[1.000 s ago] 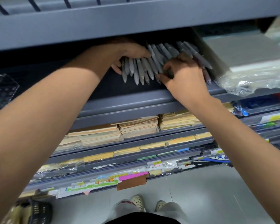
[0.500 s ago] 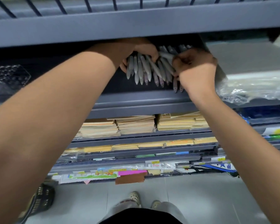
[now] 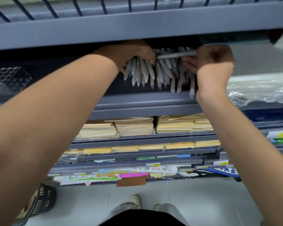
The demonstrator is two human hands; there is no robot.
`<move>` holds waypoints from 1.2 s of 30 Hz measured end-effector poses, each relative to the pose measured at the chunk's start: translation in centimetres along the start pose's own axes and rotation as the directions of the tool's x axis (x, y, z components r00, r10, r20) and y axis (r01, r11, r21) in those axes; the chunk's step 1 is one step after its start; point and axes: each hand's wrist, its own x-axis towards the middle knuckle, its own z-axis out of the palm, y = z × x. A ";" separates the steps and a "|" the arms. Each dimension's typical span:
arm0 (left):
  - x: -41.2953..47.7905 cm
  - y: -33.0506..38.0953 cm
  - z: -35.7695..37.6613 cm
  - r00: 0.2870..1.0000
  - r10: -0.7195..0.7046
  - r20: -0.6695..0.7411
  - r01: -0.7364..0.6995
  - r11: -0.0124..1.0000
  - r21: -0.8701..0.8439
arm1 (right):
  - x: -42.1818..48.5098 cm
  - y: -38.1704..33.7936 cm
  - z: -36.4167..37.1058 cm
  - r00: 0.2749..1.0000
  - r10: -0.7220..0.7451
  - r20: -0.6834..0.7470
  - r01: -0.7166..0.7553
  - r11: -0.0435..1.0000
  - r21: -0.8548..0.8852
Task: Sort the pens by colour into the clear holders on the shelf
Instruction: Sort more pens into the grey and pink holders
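A bunch of several grey pens (image 3: 144, 70) lies on the grey shelf (image 3: 137, 98), tips pointing toward me. My left hand (image 3: 137, 53) grips the left part of the bunch from above, under the upper shelf's edge. My right hand (image 3: 214, 62) is curled and pinches a single grey pen (image 3: 175, 55) that lies crosswise over the bunch. More grey pens (image 3: 176, 82) with pinkish tips stick out below my right hand. A clear holder (image 3: 8, 79) with a bumpy surface sits far left on the same shelf.
A plastic-wrapped pack (image 3: 258, 85) fills the shelf right of my right hand. Lower shelves hold stacks of tan envelopes (image 3: 134, 126) and coloured paper goods. A black basket (image 3: 42, 203) stands on the tiled floor at lower left, beside my feet.
My right hand has lifted one pen out and turned it crosswise above the bunch. My left hand closed tighter on the left pens. The view tilted up slightly.
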 end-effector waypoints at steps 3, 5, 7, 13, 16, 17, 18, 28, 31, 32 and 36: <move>0.4 -0.3 -0.3 1.000 -0.014 0.006 0.014 1.000 0.002 | -0.3 -0.3 -0.2 0.999 0.038 0.013 -0.038 0.999 0.014; 0.6 -0.2 -0.4 0.999 -0.023 0.032 0.023 1.000 0.017 | -0.3 -0.2 -0.3 0.999 0.039 0.027 -0.038 0.998 -0.045; 0.7 0.1 -0.3 0.998 -0.031 0.050 0.029 0.999 0.045 | -0.2 -0.1 -0.5 0.998 0.053 0.029 -0.048 0.986 -0.159; 0.5 1.4 -0.3 0.996 -0.016 0.092 -0.008 0.966 0.259 | -0.1 0.2 -0.3 0.985 0.151 0.081 -0.109 0.917 -0.383; 0.5 1.5 -0.2 0.991 -0.043 0.130 -0.002 0.945 0.328 | -0.1 0.0 -0.5 0.979 0.178 0.095 -0.117 0.884 -0.454; 0.5 1.4 -0.3 0.989 -0.050 0.140 0.001 0.944 0.331 | -0.2 -0.2 -0.5 0.978 0.178 0.110 -0.103 0.868 -0.485; 0.7 1.2 -0.3 0.987 -0.056 0.151 0.005 0.948 0.319 | -0.2 -0.3 -0.5 0.976 0.178 0.126 -0.090 0.855 -0.511; 1.1 0.3 -0.7 0.981 -0.116 0.153 0.064 0.948 0.310 | -1.0 -2.1 1.5 0.918 0.185 0.350 0.243 0.434 -0.867; 0.8 0.2 -0.5 0.983 -0.105 0.154 0.049 0.942 0.332 | -0.9 -2.9 2.7 0.879 0.296 0.373 0.276 0.323 -0.905; 0.8 0.1 -0.5 0.979 -0.115 0.168 0.055 0.944 0.325 | -0.9 -3.1 3.0 0.869 0.328 0.371 0.277 0.298 -0.913; 0.7 -0.9 0.0 0.991 -0.054 0.120 0.036 0.989 0.144 | -1.4 -3.4 3.6 0.848 0.377 0.372 0.254 0.327 -0.910</move>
